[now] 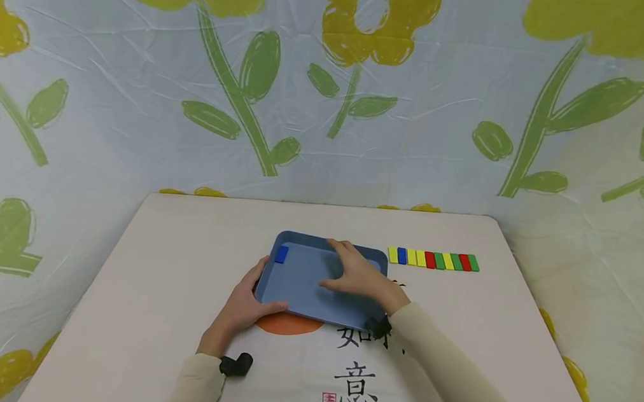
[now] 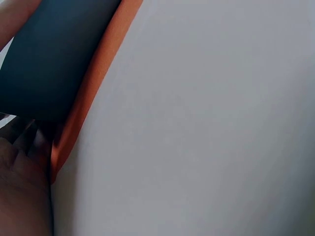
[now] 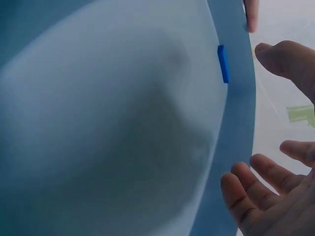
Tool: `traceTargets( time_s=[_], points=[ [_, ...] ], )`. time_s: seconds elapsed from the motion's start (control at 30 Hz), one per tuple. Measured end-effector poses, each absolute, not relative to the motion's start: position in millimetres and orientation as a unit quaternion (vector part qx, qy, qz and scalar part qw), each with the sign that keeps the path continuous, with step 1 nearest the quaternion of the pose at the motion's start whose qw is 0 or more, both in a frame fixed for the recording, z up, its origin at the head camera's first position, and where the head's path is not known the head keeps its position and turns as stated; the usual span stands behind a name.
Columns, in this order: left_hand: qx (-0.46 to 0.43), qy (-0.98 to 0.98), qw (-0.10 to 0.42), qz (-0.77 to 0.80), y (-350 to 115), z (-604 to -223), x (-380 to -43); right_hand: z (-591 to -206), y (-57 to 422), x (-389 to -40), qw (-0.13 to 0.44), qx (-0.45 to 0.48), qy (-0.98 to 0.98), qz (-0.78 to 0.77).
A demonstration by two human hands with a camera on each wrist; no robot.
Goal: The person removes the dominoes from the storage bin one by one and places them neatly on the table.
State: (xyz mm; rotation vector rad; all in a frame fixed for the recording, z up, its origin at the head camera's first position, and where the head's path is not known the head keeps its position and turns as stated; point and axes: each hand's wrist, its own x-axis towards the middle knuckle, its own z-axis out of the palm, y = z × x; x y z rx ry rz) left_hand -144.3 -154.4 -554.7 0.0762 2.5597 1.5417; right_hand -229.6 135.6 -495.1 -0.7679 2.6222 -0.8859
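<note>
In the head view a blue-grey tray point(image 1: 303, 282) is tilted above the tabletop. My left hand point(image 1: 240, 309) grips it by the left near corner, thumb over the near rim. The left wrist view shows fingers point(image 2: 29, 137) tucked under the tray's dark side. One small blue tile point(image 1: 281, 254) lies inside against the left end; the right wrist view also has this blue tile point(image 3: 223, 64). Over the right half of the tray hovers my right hand point(image 1: 358, 274), its fingers point(image 3: 241, 196) spread and holding nothing.
Right of the tray, a row of yellow, blue, red and green tiles point(image 1: 434, 260) lies near the table's far edge. Under the tray, the white cloth point(image 1: 283, 376) carries an orange disc point(image 1: 288, 324) and black characters point(image 1: 359, 386). A flower-print curtain point(image 1: 407, 151) surrounds the table.
</note>
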Motion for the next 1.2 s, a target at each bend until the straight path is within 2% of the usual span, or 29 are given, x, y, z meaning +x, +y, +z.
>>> traceTargets(
  time_s=[0.77, 1.2],
  points=[
    [0.032, 0.85, 0.07, 0.521, -154, -552, -145, -508, 113, -243, 0.159, -0.235, 0.9, -0.331],
    [0.034, 0.849, 0.068, 0.523, -153, -554, -144, -516, 91, -251, 0.151, -0.264, 0.887, -0.348]
  ],
)
